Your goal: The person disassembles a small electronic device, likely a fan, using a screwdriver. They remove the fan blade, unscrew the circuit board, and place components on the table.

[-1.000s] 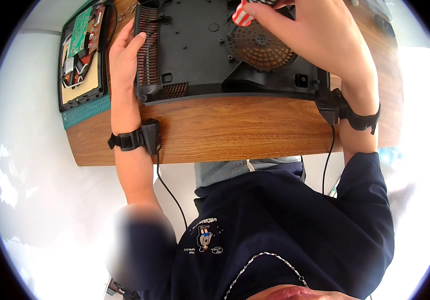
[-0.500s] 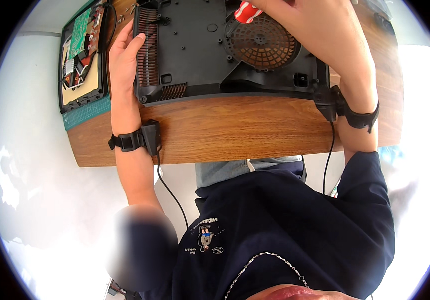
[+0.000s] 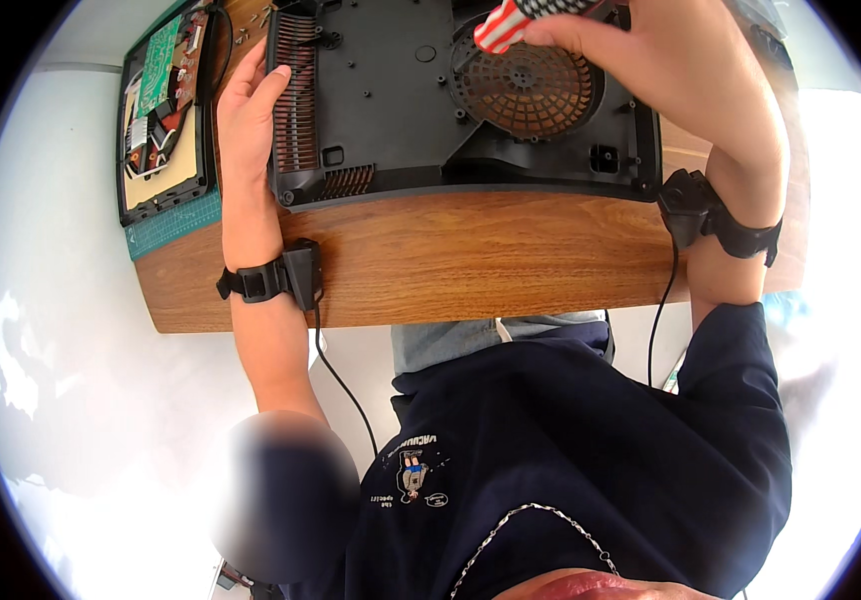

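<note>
A black plastic housing (image 3: 391, 120) with a round fan grille (image 3: 526, 85) lies on the wooden table before me. My left hand (image 3: 248, 110) grips its left side, the thumb over the slatted vent (image 3: 296, 110) and the fingers along the outer edge. Above the upper part of the grille, my right hand (image 3: 601, 40) is closed round a screwdriver with a red-and-white striped handle (image 3: 503, 28) and a dark, white-patterned end. Its blade cannot be made out, and part of the hand is cut off by the upper frame edge.
At the left, a second black housing (image 3: 206, 150) holds a green circuit board (image 3: 158, 65) and wiring, on a green cutting mat (image 3: 176, 222). Small screws (image 3: 243, 38) lie between the housings. The table's front edge (image 3: 401, 322) is close to my body. Cables hang from both wrist straps.
My right hand and forearm have shifted to the right, and more of the screwdriver's patterned handle shows. My left hand and the housing have stayed in place.
</note>
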Demonstrator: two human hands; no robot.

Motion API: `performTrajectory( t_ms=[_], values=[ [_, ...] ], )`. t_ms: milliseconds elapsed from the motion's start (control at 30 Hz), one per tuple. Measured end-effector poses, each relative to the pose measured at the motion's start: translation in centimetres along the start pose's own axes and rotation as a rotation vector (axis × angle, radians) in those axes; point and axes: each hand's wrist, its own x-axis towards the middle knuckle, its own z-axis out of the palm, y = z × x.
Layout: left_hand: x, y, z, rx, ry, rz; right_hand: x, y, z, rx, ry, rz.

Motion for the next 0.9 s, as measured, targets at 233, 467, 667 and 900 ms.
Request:
performTrajectory(
  t_ms=[233,467,667,900],
  values=[
    [0.1,-0.1,-0.3,-0.010,-0.018,0.000,0.3,-0.7,0.8,-0.212,0.170,0.146],
    [0.0,0.2,0.3,0.004,0.001,0.007,0.3,-0.1,1.7,-0.389,0.433,0.048],
    [-0.2,0.1,0.0,0.009,-0.016,0.019,1.1,-2.0,0.8,-0.178,0.398,0.224],
    [0.0,0.2,0.2,0.022,-0.003,0.024,0.8,0.8,2.2,-0.294,0.490,-0.092]
  ],
)
